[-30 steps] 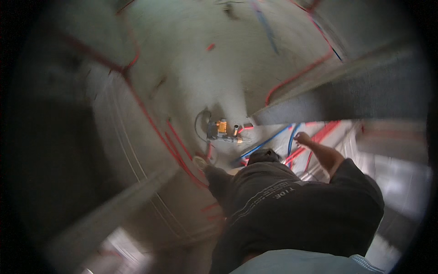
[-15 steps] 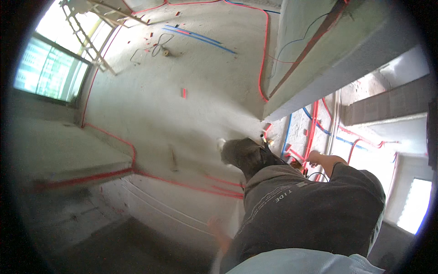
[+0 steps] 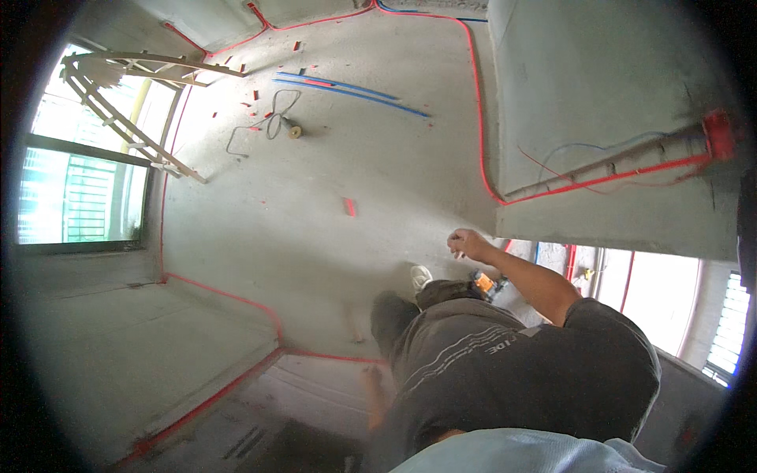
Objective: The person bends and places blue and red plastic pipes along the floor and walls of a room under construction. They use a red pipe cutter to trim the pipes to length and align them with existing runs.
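My right hand [image 3: 471,244] is raised in front of my right side with its fingers loosely curled, and I see nothing in it. Low on my left, my left hand [image 3: 374,390] is smeared and dim, so its fingers cannot be made out. An orange-and-black tool [image 3: 485,282] shows beside my right leg, below the right forearm; whether it hangs from me or stands on the floor I cannot tell. One light shoe [image 3: 421,276] rests on the grey floor [image 3: 315,244], while my other leg [image 3: 392,319] is blurred.
Ahead lie two long blue pipes [image 3: 355,93], a looped grey cable [image 3: 276,118] by a small cylinder [image 3: 292,128], and several red scraps [image 3: 350,206]. A wooden stepladder [image 3: 126,118] stands by the left window. Red conduit [image 3: 479,102] edges the floor. A wall corner [image 3: 623,213] juts in on the right.
My right hand has swung forward and left, away from my right side. The view has shifted, and the orange-and-black tool now shows more clearly beside my leg.
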A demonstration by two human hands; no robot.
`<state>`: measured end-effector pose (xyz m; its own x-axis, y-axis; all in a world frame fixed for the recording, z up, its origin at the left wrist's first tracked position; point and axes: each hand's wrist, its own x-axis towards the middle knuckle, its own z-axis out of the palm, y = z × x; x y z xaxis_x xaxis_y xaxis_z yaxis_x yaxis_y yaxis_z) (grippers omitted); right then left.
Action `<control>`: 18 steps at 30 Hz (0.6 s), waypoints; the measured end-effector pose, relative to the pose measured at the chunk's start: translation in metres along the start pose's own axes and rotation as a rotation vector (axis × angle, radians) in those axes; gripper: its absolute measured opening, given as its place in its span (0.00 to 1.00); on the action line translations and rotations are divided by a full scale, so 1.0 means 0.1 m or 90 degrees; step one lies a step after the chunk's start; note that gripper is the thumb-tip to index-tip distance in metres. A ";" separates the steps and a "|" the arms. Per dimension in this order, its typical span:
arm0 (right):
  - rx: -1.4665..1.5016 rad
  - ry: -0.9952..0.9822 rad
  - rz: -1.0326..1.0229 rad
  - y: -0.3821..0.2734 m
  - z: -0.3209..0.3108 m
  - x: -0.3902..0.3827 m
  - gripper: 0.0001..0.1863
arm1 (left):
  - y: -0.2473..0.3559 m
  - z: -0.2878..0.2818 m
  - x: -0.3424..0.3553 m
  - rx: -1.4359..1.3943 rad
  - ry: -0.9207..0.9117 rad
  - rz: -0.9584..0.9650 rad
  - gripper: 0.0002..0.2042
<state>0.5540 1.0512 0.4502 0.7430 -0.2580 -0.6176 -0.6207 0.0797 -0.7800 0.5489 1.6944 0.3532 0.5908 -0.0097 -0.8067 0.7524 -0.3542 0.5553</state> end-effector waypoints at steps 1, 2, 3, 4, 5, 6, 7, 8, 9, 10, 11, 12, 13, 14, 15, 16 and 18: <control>0.026 0.003 -0.019 -0.24 -0.04 0.20 0.19 | 0.39 0.16 0.22 0.014 0.097 -0.035 0.10; 0.007 0.021 -0.031 -0.39 -0.07 0.39 0.19 | 0.80 0.29 0.42 0.023 0.196 -0.072 0.11; -0.011 0.044 -0.037 -0.45 -0.17 0.56 0.18 | 1.32 0.36 0.56 0.114 0.130 -0.057 0.10; -0.029 0.061 -0.040 -0.42 -0.23 0.70 0.18 | 1.79 0.39 0.64 0.201 0.067 -0.046 0.10; -0.058 0.103 -0.027 -0.36 -0.27 0.85 0.18 | 2.24 0.47 0.75 0.203 0.057 -0.046 0.11; -0.053 0.113 -0.006 -0.32 -0.34 1.03 0.17 | 2.64 0.56 0.88 0.200 0.051 -0.046 0.12; -0.046 0.126 0.017 -0.28 -0.41 1.18 0.17 | 2.99 0.63 1.04 0.201 0.043 -0.048 0.12; -0.039 0.143 0.044 -0.18 -0.49 1.31 0.17 | 3.28 0.70 1.27 0.203 0.042 -0.037 0.13; -0.023 0.170 0.093 -0.02 -0.56 1.44 0.18 | 3.56 0.80 1.54 0.205 0.036 -0.024 0.13; -0.008 0.194 0.140 0.11 -0.64 1.56 0.19 | 3.81 0.91 1.83 0.204 0.033 -0.010 0.13; -0.026 0.198 0.207 0.12 -0.70 1.62 0.18 | 4.00 0.98 2.09 0.197 0.027 -0.019 0.13; -0.041 0.208 0.278 0.10 -0.77 1.64 0.17 | 4.22 1.08 2.38 0.196 0.013 -0.027 0.14; 0.001 0.234 0.325 0.12 -0.81 1.61 0.16 | 4.45 1.21 2.64 0.194 -0.005 -0.036 0.14; 0.042 0.261 0.377 0.15 -0.89 1.53 0.16 | 4.73 1.36 2.86 0.232 -0.021 -0.075 0.14; -0.013 0.223 0.399 0.15 -0.98 1.46 0.15 | 5.04 1.50 3.07 0.274 -0.035 -0.117 0.15; -0.062 0.188 0.409 0.11 -1.09 1.49 0.15 | 5.42 1.67 3.30 0.316 -0.047 -0.147 0.15; -0.125 0.173 0.345 0.10 -1.22 1.52 0.13 | 6.19 1.96 3.67 0.375 -0.084 -0.060 0.16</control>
<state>0.6302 0.8951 0.3607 0.2370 -0.4673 -0.8518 -0.9443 0.0954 -0.3151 1.1740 1.2879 0.3615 0.4592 -0.0557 -0.8866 0.4901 -0.8165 0.3052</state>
